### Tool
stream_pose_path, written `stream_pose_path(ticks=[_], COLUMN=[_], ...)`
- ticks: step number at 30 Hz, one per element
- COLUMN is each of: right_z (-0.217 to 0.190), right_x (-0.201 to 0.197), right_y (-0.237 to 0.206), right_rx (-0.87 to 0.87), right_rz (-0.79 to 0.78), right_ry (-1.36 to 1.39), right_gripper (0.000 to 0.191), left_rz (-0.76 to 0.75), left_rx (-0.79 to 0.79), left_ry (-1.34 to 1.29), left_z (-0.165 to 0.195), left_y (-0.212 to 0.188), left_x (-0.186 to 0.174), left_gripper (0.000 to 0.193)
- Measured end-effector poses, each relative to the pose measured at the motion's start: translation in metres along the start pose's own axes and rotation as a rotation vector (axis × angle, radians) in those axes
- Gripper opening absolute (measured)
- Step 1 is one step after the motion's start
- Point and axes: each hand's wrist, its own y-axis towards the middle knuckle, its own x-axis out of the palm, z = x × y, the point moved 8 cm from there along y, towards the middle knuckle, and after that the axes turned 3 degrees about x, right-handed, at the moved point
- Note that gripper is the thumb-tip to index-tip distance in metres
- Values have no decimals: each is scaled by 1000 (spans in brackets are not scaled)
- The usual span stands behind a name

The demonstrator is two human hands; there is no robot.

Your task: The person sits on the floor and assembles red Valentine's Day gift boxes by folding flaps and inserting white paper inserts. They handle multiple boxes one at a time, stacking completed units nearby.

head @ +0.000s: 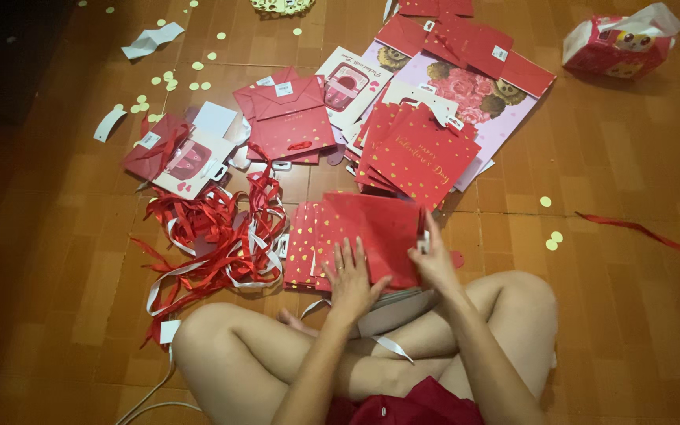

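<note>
Now the red paper gift bag (371, 228) is lying flat on the floor at lower centre of the frame, just ahead of the person's crossed legs, and both hands are working on it. The left hand (349, 277) is pressing down on the bag's near edge, fingers spread and flat, gripping nothing. The right hand (434, 256) is pinching the bag's right edge, thumb and fingers closing on the paper near a small white tag, index finger pointing up.

Under the bag, peeking out on its left, a stack of red bags with gold hearts (302, 244) is sitting flat. Just left of that, a tangle of red and white ribbons (222, 236) is sprawling across the tiles. Above the hands, at centre frame, a fanned pile of red bags with gold lettering (415, 157) is resting partly over a large pink bag with roses (474, 90). To the left of that pile, dark red envelope-style bags (289, 118) are overlapping a white bag with a pink picture (348, 83). Further left, another white and red bag (186, 161) is lying beside white paper strips.

In the upper right corner a tissue pack (619, 39) is sitting apart. Pale round paper dots (171, 79) are scattering across the upper left, and a loose red ribbon (643, 232) is trailing at right on the orange tile floor (631, 315).
</note>
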Motion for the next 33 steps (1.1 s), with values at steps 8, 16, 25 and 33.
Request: stream_pose_path(ticks=[8,16,25,33], right_z=[-145,-147,-110,-31], right_x=[-22,48,46,22], right_y=[-39,-72,-85,-59], right_rx=[-370,-682,-184,-63], right_rz=[-41,-301,-576,-504], right_ry=[-401,-902,-665,-640], right_gripper=[80,63,28,33], left_rz=[644,761,419,591], left_rx=[216,455,203,315], left_ry=[-625,-556,-259,-208], left_z=[9,55,52,72], left_y=[-16,-56,-38,-54], left_x=[-73,-182,-187,-184], left_gripper=[81,55,22,24])
